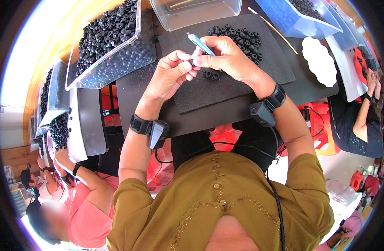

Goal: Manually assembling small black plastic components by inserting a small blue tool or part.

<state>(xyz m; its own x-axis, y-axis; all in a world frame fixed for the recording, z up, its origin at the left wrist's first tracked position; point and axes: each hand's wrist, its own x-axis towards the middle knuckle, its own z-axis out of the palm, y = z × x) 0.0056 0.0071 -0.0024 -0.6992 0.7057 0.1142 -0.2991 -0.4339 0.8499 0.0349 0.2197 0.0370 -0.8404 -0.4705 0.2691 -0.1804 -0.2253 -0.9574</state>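
Over the dark mat (259,81), my two hands meet at the fingertips. My left hand (171,74) is closed, thumb and forefinger pinching a small black part (192,62), mostly hidden by the fingers. Tucked in my right hand (229,57) is a light blue pen-shaped tool (200,43), its pale tip pointing up and left. My right thumb and fingertips also touch the small part. A heap of small round black parts (244,42) lies on the mat just beyond my right hand. A few loose black parts (211,75) sit below my fingers.
At left stands a clear bin (137,54) filled with black parts. Another clear box (171,21) is at the far edge, and a bluish bin (305,23) at far right. A thin stick (280,35) and a white scalloped pad (319,62) lie right. Co-workers sit on both sides.
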